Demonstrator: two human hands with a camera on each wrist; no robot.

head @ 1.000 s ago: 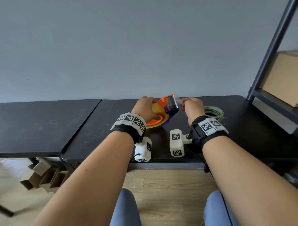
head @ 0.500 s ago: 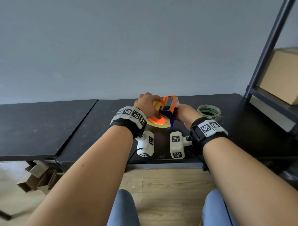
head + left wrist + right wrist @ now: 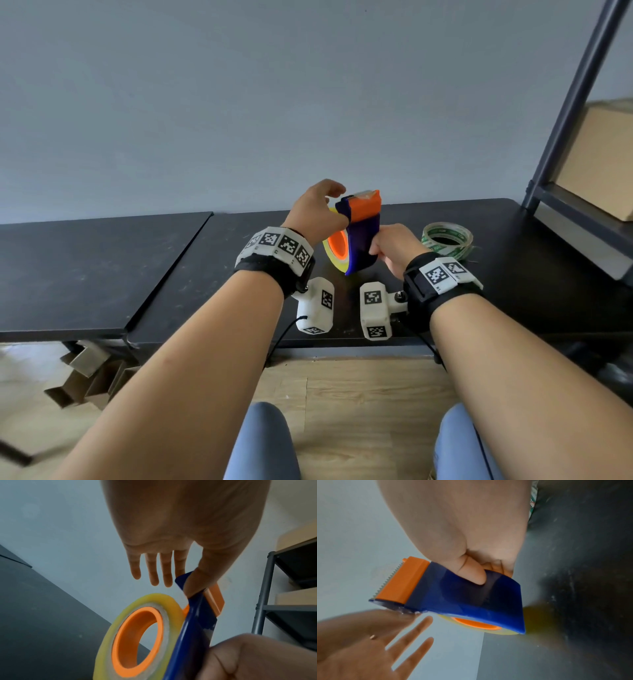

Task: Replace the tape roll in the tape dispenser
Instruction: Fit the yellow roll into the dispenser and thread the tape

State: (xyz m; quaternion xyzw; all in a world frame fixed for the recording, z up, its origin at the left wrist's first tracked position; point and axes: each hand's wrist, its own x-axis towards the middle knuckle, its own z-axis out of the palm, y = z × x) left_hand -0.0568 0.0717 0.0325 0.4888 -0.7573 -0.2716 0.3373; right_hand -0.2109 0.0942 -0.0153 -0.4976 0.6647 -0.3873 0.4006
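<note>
The blue tape dispenser (image 3: 363,243) with its orange cutter end (image 3: 366,205) stands upright above the black table (image 3: 513,274), cutter end up. My right hand (image 3: 380,246) grips its blue body, thumb pressed on the outer face (image 3: 471,574). A yellowish clear tape roll (image 3: 137,635) sits on the orange hub (image 3: 133,639) on the dispenser's left side. My left hand (image 3: 337,197) is beside the top of the dispenser with fingers (image 3: 152,568) straight and spread; only its thumb touches the blue edge near the cutter. A second clear roll with green print (image 3: 447,240) lies flat on the table to the right.
A second black table (image 3: 85,274) adjoins on the left. A dark metal shelf frame (image 3: 565,120) holding cardboard boxes (image 3: 596,161) stands at the right. Folded cardboard pieces (image 3: 82,377) lie on the wooden floor under the tables.
The dispenser has been lifted from a low, tilted pose and turned upright with the cutter on top. My left hand has come off the roll and opened its fingers.
</note>
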